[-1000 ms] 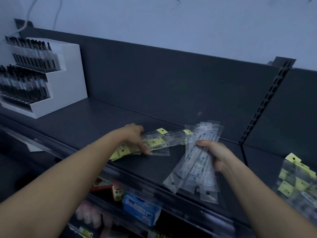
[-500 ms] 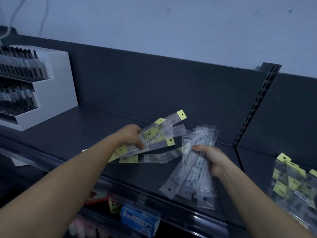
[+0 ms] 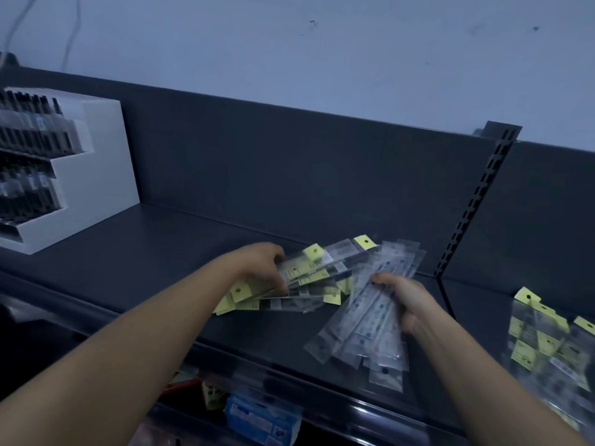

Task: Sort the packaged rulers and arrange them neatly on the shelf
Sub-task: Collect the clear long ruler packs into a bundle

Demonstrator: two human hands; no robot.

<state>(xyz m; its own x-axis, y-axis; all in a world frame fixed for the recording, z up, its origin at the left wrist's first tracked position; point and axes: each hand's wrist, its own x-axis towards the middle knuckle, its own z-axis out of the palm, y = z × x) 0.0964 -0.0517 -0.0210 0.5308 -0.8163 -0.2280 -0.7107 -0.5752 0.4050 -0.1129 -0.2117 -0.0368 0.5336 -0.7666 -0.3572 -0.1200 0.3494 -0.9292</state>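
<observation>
Now the left hand (image 3: 260,268) grips a fanned bunch of yellow-tagged ruler packs (image 3: 310,278), clear plastic sleeves with yellow card headers, its fingers curled round their middle. The bunch sits low over the dark grey metal shelf (image 3: 145,252), near its middle; motion blur hides whether the lowest packs touch the surface. Just beside it, to the right, the right hand (image 3: 407,302) clasps a second bunch, clear ruler packs (image 3: 363,329) with small blue print, the thumb on top and the fingers wrapped behind. These slant from near the shelf's back panel towards its front edge, and their far tips overlap the yellow-tagged ends. Further right, past a black slotted upright (image 3: 476,201), a loose pile of yellow-headed packs (image 3: 544,342) lies on the neighbouring shelf bay, well apart from both hands. At the far left of the shelf stands a white stepped display box (image 3: 96,175) filled with rows of dark pens. Below the front edge, on a lower level, a blue carton (image 3: 260,420) shows, blurred.
</observation>
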